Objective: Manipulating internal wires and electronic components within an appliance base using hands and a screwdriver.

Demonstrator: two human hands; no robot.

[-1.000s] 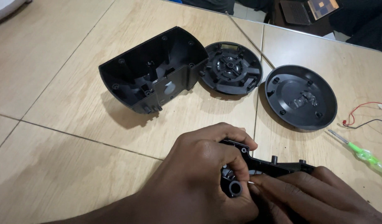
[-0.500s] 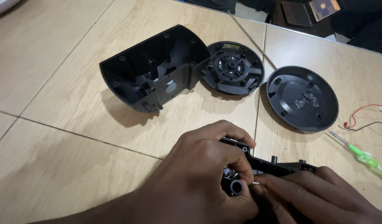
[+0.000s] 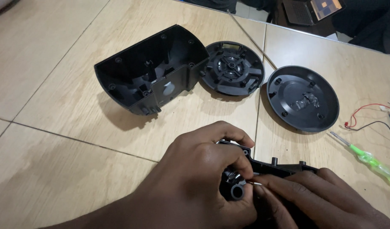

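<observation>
My left hand (image 3: pixel 195 182) wraps over a black plastic part (image 3: pixel 271 167) at the near edge of the wooden table, gripping it from the left. My right hand (image 3: pixel 317 199) comes in from the lower right, with its fingertips pinching a thin metal piece beside a small round socket (image 3: pixel 237 191) on that part. Much of the part is hidden under both hands. Farther off lie a curved black housing shell (image 3: pixel 150 74), open side up, a ribbed round black disc (image 3: pixel 233 68) touching it, and a round black cover (image 3: pixel 303 98).
A green-handled screwdriver (image 3: pixel 368 162) lies at the right, near red and black wires (image 3: pixel 368 118). A laptop (image 3: pixel 311 10) sits beyond the table's far edge. Seams run across the tabletop (image 3: pixel 55 140).
The view has shifted slightly. Both hands stay on the black part, with small finger movements around the socket.
</observation>
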